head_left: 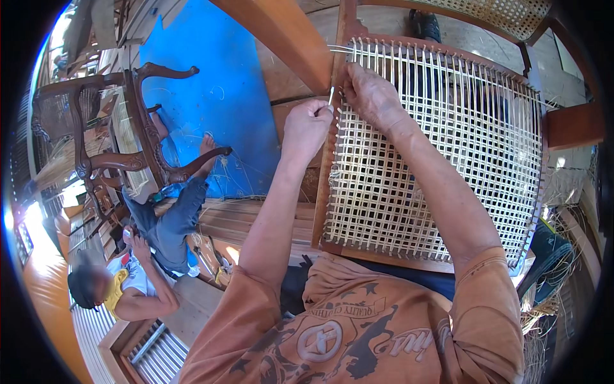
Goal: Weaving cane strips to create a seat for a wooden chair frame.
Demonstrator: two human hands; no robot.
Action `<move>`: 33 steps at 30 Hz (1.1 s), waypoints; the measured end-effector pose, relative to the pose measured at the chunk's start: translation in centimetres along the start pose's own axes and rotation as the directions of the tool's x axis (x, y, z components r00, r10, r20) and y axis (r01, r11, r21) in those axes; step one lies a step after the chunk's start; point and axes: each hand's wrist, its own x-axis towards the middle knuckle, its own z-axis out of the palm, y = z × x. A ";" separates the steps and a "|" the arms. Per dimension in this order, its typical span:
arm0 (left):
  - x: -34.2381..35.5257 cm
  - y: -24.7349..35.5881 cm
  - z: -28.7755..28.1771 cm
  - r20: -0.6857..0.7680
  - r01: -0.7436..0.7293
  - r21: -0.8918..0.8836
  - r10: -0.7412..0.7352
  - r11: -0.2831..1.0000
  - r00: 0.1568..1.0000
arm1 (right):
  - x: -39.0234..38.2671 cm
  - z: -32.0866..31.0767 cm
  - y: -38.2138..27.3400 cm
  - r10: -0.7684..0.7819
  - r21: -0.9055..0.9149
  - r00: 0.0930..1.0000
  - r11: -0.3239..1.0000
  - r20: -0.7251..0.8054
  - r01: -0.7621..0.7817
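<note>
A wooden chair seat with pale woven cane (433,166) lies in front of me, its open squares crossed by many strands. My left hand (307,128) is just outside the seat's left rail, pinched on a short, pale cane strand (330,96) that sticks up from its fingers. My right hand (374,96) rests over the upper left corner of the weave, fingers curled at the rail (329,166); what they hold is hidden. Two loose strand ends (340,49) stick out leftward at that corner. A reddish wooden beam (281,35) stands close beyond my hands.
A blue sheet (211,77) lies to the left under a dark carved chair (147,128). A seated person (141,281) is at lower left, bare foot on the sheet. Another caned wooden piece (511,13) is at top right, with loose cane scraps (566,256) at far right.
</note>
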 end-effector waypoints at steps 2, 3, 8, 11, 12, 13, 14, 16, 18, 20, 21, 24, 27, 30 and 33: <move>-0.1 0.4 0.0 0.008 0.010 0.020 -0.010 1.000 1.000 | -0.1 0.2 0.0 0.002 -0.026 1.000 1.000 0.007 -0.002; -0.1 0.6 0.0 -0.008 0.004 0.027 -0.004 1.000 1.000 | -0.1 0.3 0.0 -0.017 -0.053 1.000 0.998 0.016 0.018; -0.9 1.2 -0.2 -0.045 -0.012 0.009 0.012 1.000 0.999 | 0.0 0.0 -0.2 -0.189 -0.121 0.982 0.975 -0.019 0.185; -1.0 1.2 -0.4 -0.039 0.047 -0.044 -0.049 0.998 0.998 | 0.5 -0.5 0.1 -0.076 -0.073 0.981 0.993 0.177 0.090; -1.0 1.1 -0.5 -0.052 0.035 -0.048 -0.038 0.998 0.998 | 0.5 -0.7 0.2 -0.078 -0.063 0.978 0.994 0.192 0.092; -0.9 1.0 -0.5 -0.040 0.057 -0.019 -0.058 0.998 0.998 | 0.6 -0.8 0.4 -0.096 -0.031 0.979 0.994 0.181 0.103; -0.8 1.0 -0.4 -0.021 0.081 0.001 -0.081 0.997 0.997 | 0.6 -0.8 0.5 -0.098 -0.010 0.981 0.995 0.168 0.101; -0.6 0.9 -0.2 -0.027 0.066 0.000 -0.066 0.998 0.997 | 0.4 -0.6 0.7 -0.106 0.046 0.984 0.994 0.146 0.100; -0.4 0.9 0.1 -0.019 0.055 -0.007 -0.055 0.998 0.998 | 0.2 -0.3 0.8 -0.092 0.081 0.993 0.993 0.070 0.086; -0.2 0.9 0.2 -0.005 0.061 0.028 -0.061 0.998 0.998 | 0.1 -0.1 0.9 -0.115 0.111 0.993 0.988 0.035 0.110; -0.2 0.9 0.3 -0.015 0.051 0.033 -0.051 0.998 0.999 | 0.1 0.0 0.9 -0.096 0.108 0.995 0.990 0.028 0.093; 0.0 1.0 0.3 -0.016 0.078 0.006 -0.078 0.997 0.997 | 0.1 0.1 0.9 -0.096 0.073 0.995 0.993 0.033 0.093; 0.2 1.1 0.3 0.002 0.026 0.051 -0.026 0.998 1.000 | 0.2 0.1 0.7 -0.034 0.005 0.998 0.999 0.044 0.034; 0.3 1.3 0.3 0.020 0.052 0.046 -0.053 0.998 0.998 | 0.1 -0.1 0.5 -0.002 0.044 0.999 0.999 0.042 0.000; 0.4 1.5 0.4 0.003 0.047 0.052 -0.048 0.997 0.999 | 0.2 -0.3 0.4 0.099 0.049 0.992 0.994 0.080 -0.103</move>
